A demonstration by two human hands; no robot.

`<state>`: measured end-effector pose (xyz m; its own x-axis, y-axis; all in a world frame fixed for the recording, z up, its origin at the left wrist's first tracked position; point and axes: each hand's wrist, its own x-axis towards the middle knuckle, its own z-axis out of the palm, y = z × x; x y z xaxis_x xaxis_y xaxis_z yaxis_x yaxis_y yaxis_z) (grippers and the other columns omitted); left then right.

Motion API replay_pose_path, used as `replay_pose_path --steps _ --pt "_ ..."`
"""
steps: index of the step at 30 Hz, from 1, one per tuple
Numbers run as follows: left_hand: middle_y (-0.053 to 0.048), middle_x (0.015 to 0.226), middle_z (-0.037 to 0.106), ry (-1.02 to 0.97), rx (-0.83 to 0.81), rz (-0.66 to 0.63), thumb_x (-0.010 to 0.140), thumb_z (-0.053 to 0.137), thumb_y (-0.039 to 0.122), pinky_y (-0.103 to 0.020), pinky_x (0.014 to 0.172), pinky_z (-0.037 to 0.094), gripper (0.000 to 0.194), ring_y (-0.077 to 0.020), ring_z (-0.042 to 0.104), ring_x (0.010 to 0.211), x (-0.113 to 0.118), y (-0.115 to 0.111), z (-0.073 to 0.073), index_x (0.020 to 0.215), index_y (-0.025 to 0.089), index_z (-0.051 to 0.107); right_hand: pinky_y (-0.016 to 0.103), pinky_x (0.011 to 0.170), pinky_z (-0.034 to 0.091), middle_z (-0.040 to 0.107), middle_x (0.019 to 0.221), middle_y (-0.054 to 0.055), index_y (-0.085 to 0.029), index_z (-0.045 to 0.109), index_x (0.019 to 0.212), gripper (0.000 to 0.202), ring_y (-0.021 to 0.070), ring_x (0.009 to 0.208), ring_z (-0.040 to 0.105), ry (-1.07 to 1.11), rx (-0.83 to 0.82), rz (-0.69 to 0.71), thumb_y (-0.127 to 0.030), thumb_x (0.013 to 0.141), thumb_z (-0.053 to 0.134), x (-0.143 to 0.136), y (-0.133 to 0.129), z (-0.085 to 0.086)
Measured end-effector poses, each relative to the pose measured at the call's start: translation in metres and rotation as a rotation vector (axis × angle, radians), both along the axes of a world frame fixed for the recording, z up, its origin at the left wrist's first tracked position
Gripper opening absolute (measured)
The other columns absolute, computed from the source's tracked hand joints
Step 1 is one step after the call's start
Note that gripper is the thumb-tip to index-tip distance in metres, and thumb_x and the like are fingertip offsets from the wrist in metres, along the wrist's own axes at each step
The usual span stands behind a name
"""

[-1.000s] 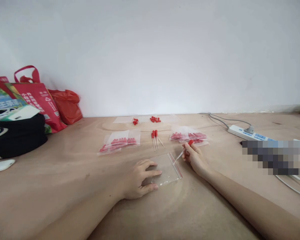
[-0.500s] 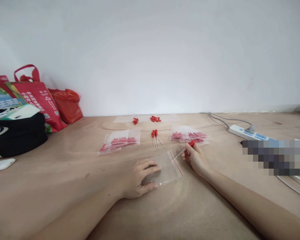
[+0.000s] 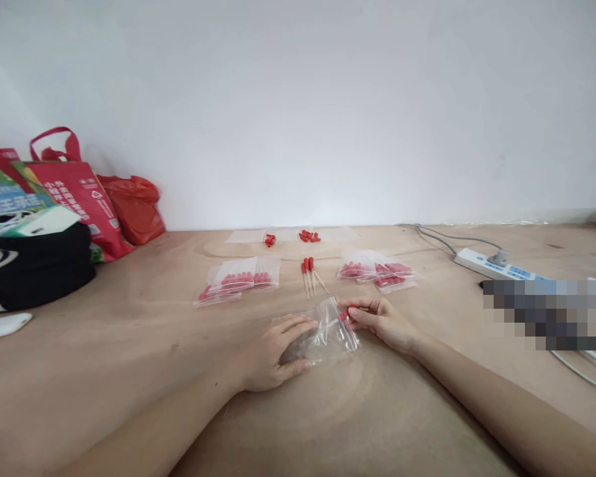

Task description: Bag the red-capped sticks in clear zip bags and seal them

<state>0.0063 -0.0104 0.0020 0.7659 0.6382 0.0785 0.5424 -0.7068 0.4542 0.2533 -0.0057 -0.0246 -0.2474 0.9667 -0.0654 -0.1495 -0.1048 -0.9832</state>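
Left fingers [image 3: 300,327] loosely spread on the clear bag [image 3: 334,346] — right fingers [image 3: 365,318] pinched around a red-topped dropper [image 3: 345,316].

Clear bag [image 3: 330,341] partly hidden under left hand [image 3: 273,354]

Three loose droppers [image 3: 311,264], one held [image 3: 346,315], one power strip [image 3: 481,264]

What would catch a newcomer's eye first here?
Likely the left hand, resting on a clear zip bag at front centre, and the right hand, holding a slim red-ended stick at that bag's right edge. Next, perhaps, the red shopping bag at far left, vivid against the pale wall.
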Motion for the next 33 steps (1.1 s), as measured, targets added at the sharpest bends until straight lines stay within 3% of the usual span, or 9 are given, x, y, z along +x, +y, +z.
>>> replay_pose_path --steps 6,13,21,27,29,32,33 --pt "-0.006 0.132 0.037 0.003 0.005 -0.007 0.079 0.050 0.035 -0.043 0.100 0.028 0.052 -0.0240 0.031 0.122 -0.002 0.002 -0.002 0.127 0.024 0.033 0.015 0.038 0.033 0.061 0.077 -0.003 -0.019 0.052 0.085 0.036 0.0028 0.045 0.046 -0.115 0.100 0.126 -0.031 0.057 0.071 0.006 -0.002 0.007" --pt "-0.005 0.131 0.039 -0.010 0.006 -0.032 0.080 0.048 0.035 -0.042 0.101 0.028 0.051 -0.0234 0.033 0.121 -0.001 0.002 -0.003 0.127 0.024 0.034 0.021 0.061 0.042 0.063 0.077 0.000 -0.018 0.050 0.082 0.032 0.0070 0.063 0.054 -0.078 0.139 0.259 -0.037 0.062 0.067 -0.005 -0.006 0.007" --pt "-0.005 0.130 0.040 -0.016 -0.015 -0.014 0.082 0.047 0.038 -0.041 0.100 0.029 0.047 -0.0219 0.035 0.120 -0.011 0.008 -0.001 0.126 0.026 0.036 0.023 0.052 0.040 0.058 0.055 -0.003 -0.016 0.056 0.062 0.027 0.0081 0.050 0.050 -0.131 0.147 0.114 -0.037 0.054 0.071 -0.003 0.003 -0.001" --pt "-0.004 0.125 0.045 -0.036 0.001 -0.026 0.081 0.049 0.037 -0.039 0.100 0.030 0.037 -0.0205 0.040 0.117 -0.013 0.011 -0.001 0.115 0.024 0.048 0.021 0.050 0.037 0.056 0.056 -0.001 -0.017 0.063 0.061 0.025 0.0083 0.051 0.046 -0.381 0.310 0.171 -0.040 0.068 0.057 0.000 0.005 -0.001" --pt "-0.004 0.124 0.046 -0.057 0.000 -0.026 0.080 0.050 0.035 -0.038 0.099 0.031 0.032 -0.0202 0.040 0.116 -0.013 0.011 0.000 0.111 0.024 0.050 0.021 0.048 0.034 0.056 0.057 -0.001 -0.017 0.063 0.065 0.023 0.0081 0.049 0.044 -0.470 0.356 0.043 -0.037 0.071 0.053 0.001 0.006 0.000" --pt "-0.004 0.121 0.048 -0.079 -0.012 -0.011 0.080 0.051 0.033 -0.037 0.097 0.033 0.024 -0.0202 0.040 0.116 -0.012 0.009 -0.001 0.100 0.022 0.051 0.022 0.048 0.034 0.057 0.059 -0.001 -0.018 0.062 0.071 0.017 0.0096 0.050 0.045 -0.637 0.444 -0.313 -0.029 0.072 0.049 -0.001 0.014 0.008" --pt "-0.005 0.120 0.049 -0.087 -0.016 -0.004 0.079 0.051 0.033 -0.037 0.096 0.034 0.020 -0.0204 0.040 0.116 -0.012 0.008 -0.001 0.096 0.021 0.051 0.022 0.049 0.034 0.057 0.060 -0.001 -0.019 0.061 0.072 0.015 0.0101 0.051 0.046 -0.708 0.483 -0.374 -0.027 0.071 0.049 -0.003 0.019 0.012"
